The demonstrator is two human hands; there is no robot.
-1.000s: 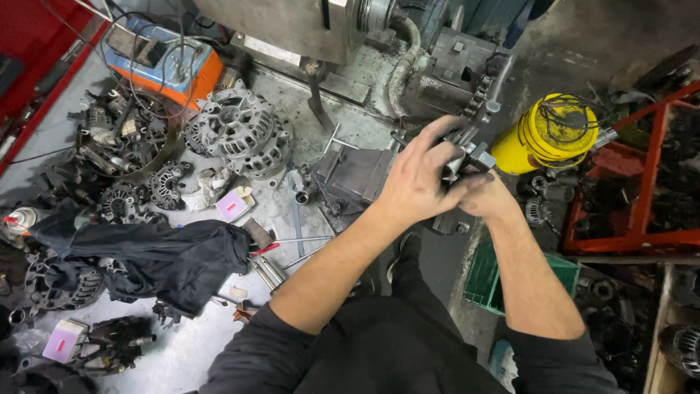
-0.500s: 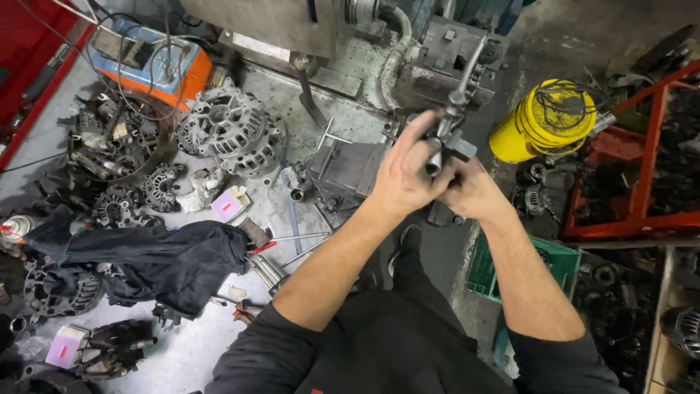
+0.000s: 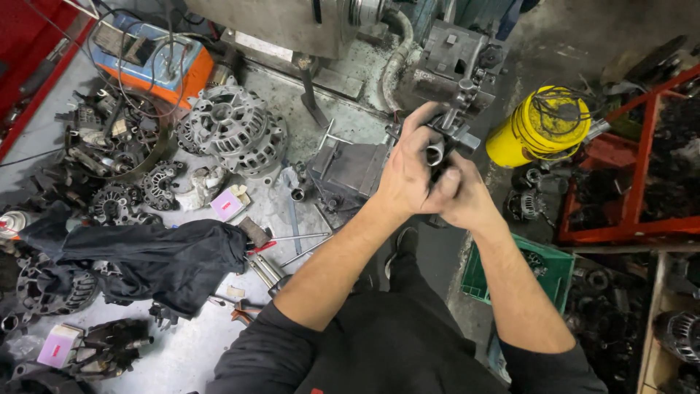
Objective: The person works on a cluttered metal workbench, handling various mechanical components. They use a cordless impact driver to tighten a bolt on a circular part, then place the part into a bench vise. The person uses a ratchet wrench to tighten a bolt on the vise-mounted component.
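Metal part [image 3: 443, 146], dark w/ a short open tube end facing up, sits right between both hands, held up in the air in front of the chest, over the edge of the workbench [image 3: 182, 357]. Left hand [image 3: 405, 174] is wrapped round it from the left, fingers curled shut across the front, index finger stretched up along the top. Right hand [image 3: 462, 198] closes in from below and right, thumb pressed against the lower bit, touching the left hand. So both grips tight on the same piece; only the tube mouth and a few metal tabs poke out above the knuckles, rest is hidden in the palms. Can't tell exactly what kind of part it is.

Round about: big ribbed alternator [image 3: 232, 131] on the bench, well left of the hands. Black cloth [image 3: 153, 259] heaped lower left. Yellow drum [image 3: 541, 128] just right of the hands, on the floor. Green crate [image 3: 543, 273] under the right forearm. Red rack [image 3: 634, 182] far right. Orange-and-blue box [image 3: 149, 62] w/ wires top left.
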